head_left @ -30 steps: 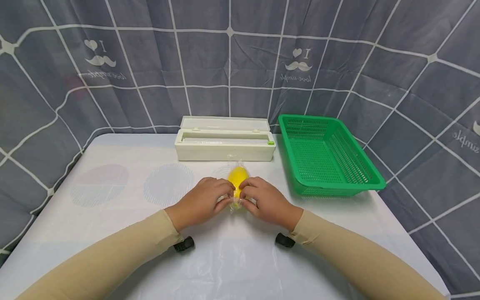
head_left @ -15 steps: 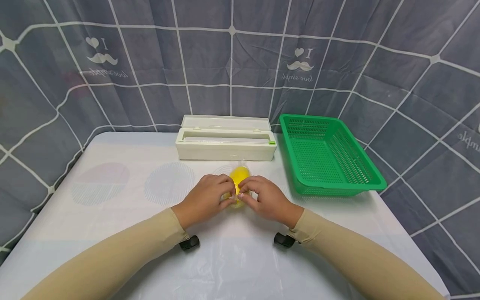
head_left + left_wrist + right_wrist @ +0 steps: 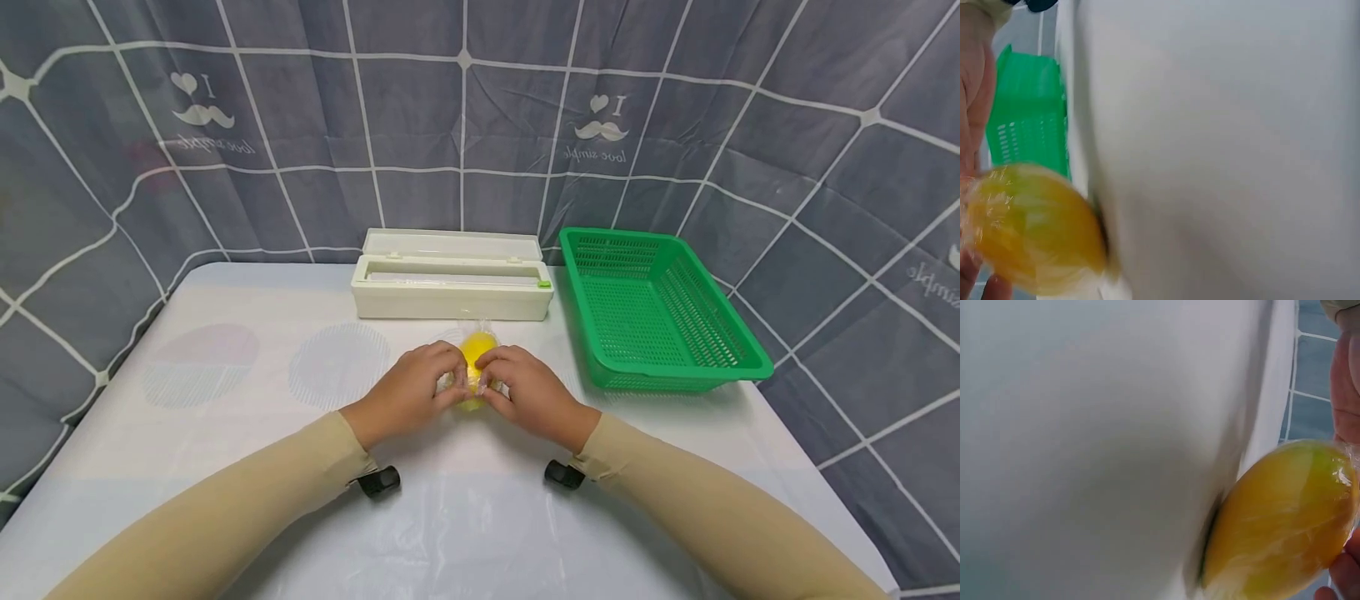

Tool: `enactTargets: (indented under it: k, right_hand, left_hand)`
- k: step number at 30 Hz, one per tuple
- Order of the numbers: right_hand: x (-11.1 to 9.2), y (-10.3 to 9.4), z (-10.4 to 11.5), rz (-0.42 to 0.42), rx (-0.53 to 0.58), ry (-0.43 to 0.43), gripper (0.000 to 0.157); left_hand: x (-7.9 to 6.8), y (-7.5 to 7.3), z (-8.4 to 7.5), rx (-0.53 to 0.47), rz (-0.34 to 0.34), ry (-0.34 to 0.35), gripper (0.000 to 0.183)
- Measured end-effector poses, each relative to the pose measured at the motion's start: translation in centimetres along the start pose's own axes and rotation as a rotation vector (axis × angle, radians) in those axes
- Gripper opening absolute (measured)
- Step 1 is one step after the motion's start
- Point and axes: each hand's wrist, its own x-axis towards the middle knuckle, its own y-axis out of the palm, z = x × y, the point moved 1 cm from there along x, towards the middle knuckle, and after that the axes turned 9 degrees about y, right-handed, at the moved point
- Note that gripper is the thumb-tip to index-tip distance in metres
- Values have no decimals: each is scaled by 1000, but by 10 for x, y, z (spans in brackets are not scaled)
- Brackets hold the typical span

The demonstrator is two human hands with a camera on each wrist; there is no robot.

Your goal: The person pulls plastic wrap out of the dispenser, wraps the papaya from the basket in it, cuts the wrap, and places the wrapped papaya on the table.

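Observation:
A yellow oval fruit (image 3: 477, 345), greenish at one end in the wrist views, lies on the table in front of me, wrapped in clear cling film (image 3: 484, 326). From the left, my left hand (image 3: 408, 385) pinches the film over the fruit's near end. My right hand (image 3: 536, 396) pinches it from the other side, fingertips close to the left ones. In the left wrist view the wrapped fruit (image 3: 1038, 228) looks glossy, with fingers at its edge. The right wrist view shows the fruit (image 3: 1282, 519) beside the right fingers (image 3: 1344, 575). My fingers hide part of it.
Behind the fruit stands a long white cling film box (image 3: 452, 302), its lid raised, a roll inside and a small green piece at its right end. A green plastic basket (image 3: 675, 379) sits at the right. A grey checked curtain (image 3: 420, 108) borders the white-covered table (image 3: 465, 525).
Both hands have stayed at the fruit while the fingertips shifted slightly over the film at its near end. They came together, then parted a little. The box and basket stay put.

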Motion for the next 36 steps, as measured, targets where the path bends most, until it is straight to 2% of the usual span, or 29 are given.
enactTargets:
  k: [5,9,14,16,22,26,30,33,36]
  right_hand:
    - [4,3,0,7,144,94,20]
    - [6,0,0,41,188,111,15]
    - [8,-7,-2,102,206,97,7]
    - [10,-7,-3,83,208,89,7]
    - [10,1,0,-51,239,127,6]
    - [10,5,0,-92,256,170,5]
    - [9,7,0,-130,268,205,17]
    - [9,8,-1,-150,277,197,21]
    - [10,9,-3,-147,273,181,14]
  left_hand:
    - [2,-1,-1,57,44,-3,35]
    - [4,2,-2,116,23,4,24]
    - [3,1,-1,57,3,-21,15]
    - [2,1,-1,26,-5,-27,14]
    - [4,1,1,-53,-53,-53,12]
    - [5,0,1,-91,-75,-104,25]
    - [5,-1,2,-81,-87,-118,36]
    - [5,-2,5,-76,-99,-124,29]
    - [5,-3,8,-56,-94,-111,16]
